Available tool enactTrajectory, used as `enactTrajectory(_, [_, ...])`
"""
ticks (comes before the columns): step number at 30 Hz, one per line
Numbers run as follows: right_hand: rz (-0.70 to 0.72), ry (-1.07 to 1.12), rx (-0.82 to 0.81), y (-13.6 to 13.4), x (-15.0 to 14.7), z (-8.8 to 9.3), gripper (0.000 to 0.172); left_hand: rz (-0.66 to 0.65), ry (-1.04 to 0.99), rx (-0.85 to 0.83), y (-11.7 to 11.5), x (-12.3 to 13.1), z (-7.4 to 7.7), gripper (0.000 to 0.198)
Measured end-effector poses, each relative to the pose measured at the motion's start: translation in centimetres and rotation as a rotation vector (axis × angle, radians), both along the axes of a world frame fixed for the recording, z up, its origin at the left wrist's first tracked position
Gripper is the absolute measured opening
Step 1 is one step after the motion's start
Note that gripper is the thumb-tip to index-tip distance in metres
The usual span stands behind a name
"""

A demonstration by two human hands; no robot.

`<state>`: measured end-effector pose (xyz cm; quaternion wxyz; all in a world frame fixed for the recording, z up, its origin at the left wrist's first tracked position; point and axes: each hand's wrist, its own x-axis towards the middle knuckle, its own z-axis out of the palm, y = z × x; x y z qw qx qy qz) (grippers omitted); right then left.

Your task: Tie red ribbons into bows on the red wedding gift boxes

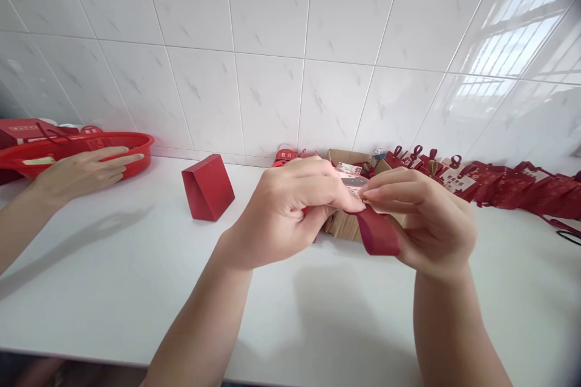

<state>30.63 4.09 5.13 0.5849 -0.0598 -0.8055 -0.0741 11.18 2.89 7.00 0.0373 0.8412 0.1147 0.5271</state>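
My left hand (290, 208) and my right hand (426, 217) meet above the white counter (281, 314), fingers pinched together. Between them they hold a dark red folded paper piece (379, 233), its flap hanging below my right fingers. Just behind my hands stands an open cardboard box (347, 224) with small red items and a tag inside. A folded red paper box (207, 186) stands on the counter to the left of my left hand, untouched.
Another person's hand (86, 169) reaches in from the left over a red plastic tray (136, 145). A row of finished dark red gift boxes with ribbon handles (499, 184) lines the tiled wall on the right. A round red tag (285, 156) lies by the wall.
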Motion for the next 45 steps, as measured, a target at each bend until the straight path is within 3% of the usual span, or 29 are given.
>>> enactTrajectory(14, [-0.005,0.093,-0.009,0.3,-0.9,-0.4,0.024,-0.007,-0.007,-0.123,-0.4,0.4,0.0,0.017])
enactTrajectory(21, [-0.01,0.143,-0.138,0.1,-1.2,-0.6,0.02,-0.094,-0.152,-0.303,-0.4,0.8,-0.5,0.032])
enactTrajectory(34, [-0.062,0.184,-0.324,-1.3,-2.0,-0.5,0.017,-0.04,-0.147,-0.296,0.3,0.3,-0.5,0.029])
enactTrajectory(38, [-0.104,0.133,-0.475,-2.6,-1.3,0.0,0.015,-0.013,-0.094,-0.444,-0.4,0.5,-0.3,0.031])
enactTrajectory(40, [-0.131,0.1,-0.623,-3.3,-0.8,0.3,0.014,0.019,-0.038,-0.471,-0.8,0.7,-0.2,0.044])
enactTrajectory(43, [-0.213,-0.053,-0.837,-4.0,0.4,0.8,0.013,0.019,-0.026,-0.371,-1.1,0.6,0.0,0.067])
enactTrajectory(45, [-0.309,-0.226,-0.939,-4.1,1.8,1.3,0.013,-0.006,-0.065,-0.304,-1.2,0.3,0.3,0.072])
